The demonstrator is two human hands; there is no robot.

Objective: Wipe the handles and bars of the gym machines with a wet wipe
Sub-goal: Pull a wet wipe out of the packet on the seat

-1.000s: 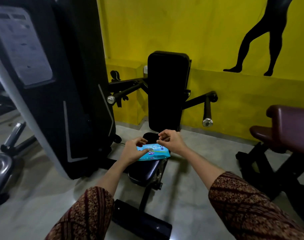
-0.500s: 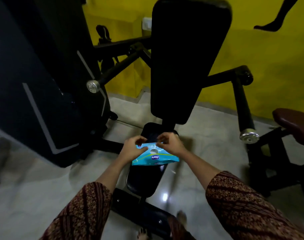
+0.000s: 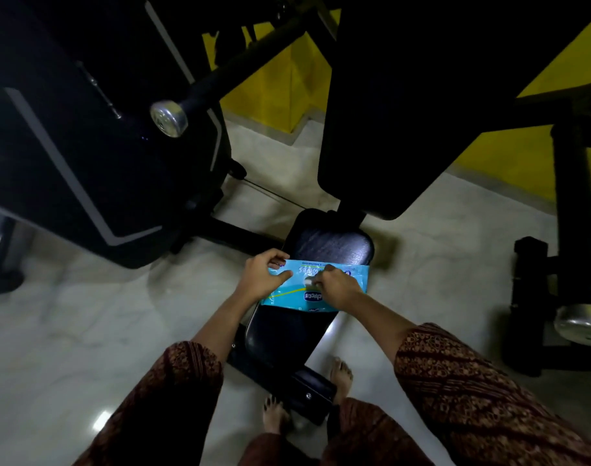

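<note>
Black weight-stack housing (image 3: 85, 146), left of frame, standing on pale floor (image 3: 68, 331); black back pad (image 3: 405, 112) upright at centre above black seat (image 3: 331, 243); two black handle bars, the left bar (image 3: 220, 75) and the right bar (image 3: 571, 196), each ending in a chrome cap. Blue wet-wipe pack (image 3: 305, 270), lying flat across the seat's middle. Left hand (image 3: 260, 277) grips the pack's left end, thumb on top; right hand (image 3: 337, 287), fingers curled, pinches at the pack's central opening.
</note>
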